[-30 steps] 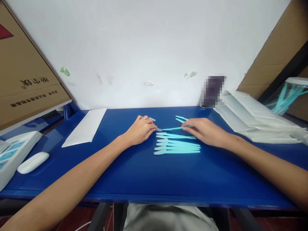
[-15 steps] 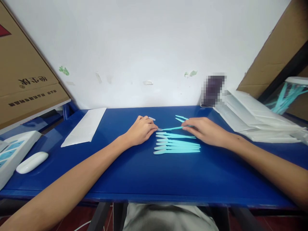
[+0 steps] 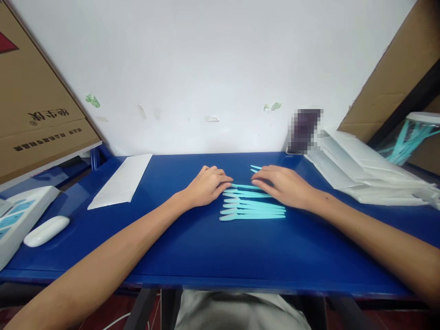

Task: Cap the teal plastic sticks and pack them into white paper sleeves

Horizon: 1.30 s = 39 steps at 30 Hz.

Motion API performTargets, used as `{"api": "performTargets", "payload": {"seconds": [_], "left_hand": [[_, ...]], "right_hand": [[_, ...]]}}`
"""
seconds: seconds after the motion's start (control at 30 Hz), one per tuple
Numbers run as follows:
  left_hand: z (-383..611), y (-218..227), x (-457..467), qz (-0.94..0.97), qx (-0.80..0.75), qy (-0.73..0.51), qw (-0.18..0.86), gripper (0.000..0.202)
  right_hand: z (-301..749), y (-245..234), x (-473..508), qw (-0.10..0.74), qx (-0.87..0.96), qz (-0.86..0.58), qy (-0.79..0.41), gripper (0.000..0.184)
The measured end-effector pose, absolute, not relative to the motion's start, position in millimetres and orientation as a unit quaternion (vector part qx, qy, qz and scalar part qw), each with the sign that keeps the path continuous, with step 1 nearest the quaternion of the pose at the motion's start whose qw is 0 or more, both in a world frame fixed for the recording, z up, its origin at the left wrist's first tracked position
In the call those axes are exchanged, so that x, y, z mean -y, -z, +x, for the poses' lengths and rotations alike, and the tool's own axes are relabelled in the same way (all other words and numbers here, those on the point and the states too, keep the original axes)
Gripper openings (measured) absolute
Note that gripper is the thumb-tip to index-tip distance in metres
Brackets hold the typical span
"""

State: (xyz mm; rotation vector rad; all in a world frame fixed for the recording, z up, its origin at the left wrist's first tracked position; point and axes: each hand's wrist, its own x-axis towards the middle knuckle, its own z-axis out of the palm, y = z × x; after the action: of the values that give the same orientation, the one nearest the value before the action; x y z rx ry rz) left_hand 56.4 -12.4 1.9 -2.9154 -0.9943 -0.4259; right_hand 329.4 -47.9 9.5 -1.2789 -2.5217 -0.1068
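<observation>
My left hand (image 3: 208,187) is closed, its thumb and fingertips pinching the head end of a turquoise eyebrow razor (image 3: 244,186). That end is hidden in the fingers. At the other end, my right hand (image 3: 283,185) has its thumb and fingers closed on the handle. The razor lies level between the two hands. Just below it, several matching razors (image 3: 256,217) lie side by side on the table, pale covered heads to the left and handles to the right. Beyond my right fingers, the tips of two more turquoise handles (image 3: 255,168) show, the rest hidden by the hand.
On the blue table (image 3: 192,247), a white sheet (image 3: 120,181) lies at left, near a white mouse-shaped object (image 3: 47,231) and a white device (image 3: 25,213). White packets (image 3: 371,169) are stacked at right. Beside them stands a clear container (image 3: 405,140) of turquoise razors. A white wall backs the table.
My left hand has shifted slightly right along the razor, covering its head and the small pale piece seen behind the fingers. My right hand has moved a little left, closer to it.
</observation>
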Motion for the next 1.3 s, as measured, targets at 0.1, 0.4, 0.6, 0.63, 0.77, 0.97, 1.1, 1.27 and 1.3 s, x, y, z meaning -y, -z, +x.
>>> {"api": "performTargets", "payload": {"seconds": [0.1, 0.4, 0.6, 0.63, 0.77, 0.97, 1.1, 1.27, 1.3], "left_hand": [[50, -4, 12, -0.93, 0.332, 0.156, 0.025, 0.042], [11, -2, -13, -0.909, 0.389, 0.119, 0.09, 0.038], [14, -3, -9, -0.917, 0.378, 0.099, 0.083, 0.032], [14, -4, -9, -0.917, 0.379, 0.094, 0.082, 0.032], [12, -9, -8, -0.924, 0.369, 0.076, 0.068, 0.034], [14, -10, -4, -0.937, 0.331, 0.094, 0.065, 0.034], [22, -5, 0, -0.932, 0.334, 0.136, 0.041, 0.029], [34, 2, 1, -0.916, 0.357, 0.183, 0.003, 0.021], [36, 3, 1, -0.914, 0.361, 0.188, -0.002, 0.021]], "right_hand": [[349, -14, 47, 0.148, 0.858, -0.486, 0.074, 0.043], [391, -5, 29, 0.084, 0.841, -0.535, 0.007, 0.031], [382, 0, 32, 0.123, 0.847, -0.514, -0.048, 0.029], [381, 0, 33, 0.132, 0.848, -0.511, -0.032, 0.03], [375, -1, 40, 0.149, 0.844, -0.515, 0.006, 0.031], [367, -8, 47, 0.155, 0.834, -0.529, -0.021, 0.031], [366, -8, 47, 0.136, 0.837, -0.529, -0.029, 0.032], [362, -5, 46, 0.13, 0.854, -0.504, -0.023, 0.037], [360, -5, 46, 0.126, 0.855, -0.502, -0.019, 0.039]]}}
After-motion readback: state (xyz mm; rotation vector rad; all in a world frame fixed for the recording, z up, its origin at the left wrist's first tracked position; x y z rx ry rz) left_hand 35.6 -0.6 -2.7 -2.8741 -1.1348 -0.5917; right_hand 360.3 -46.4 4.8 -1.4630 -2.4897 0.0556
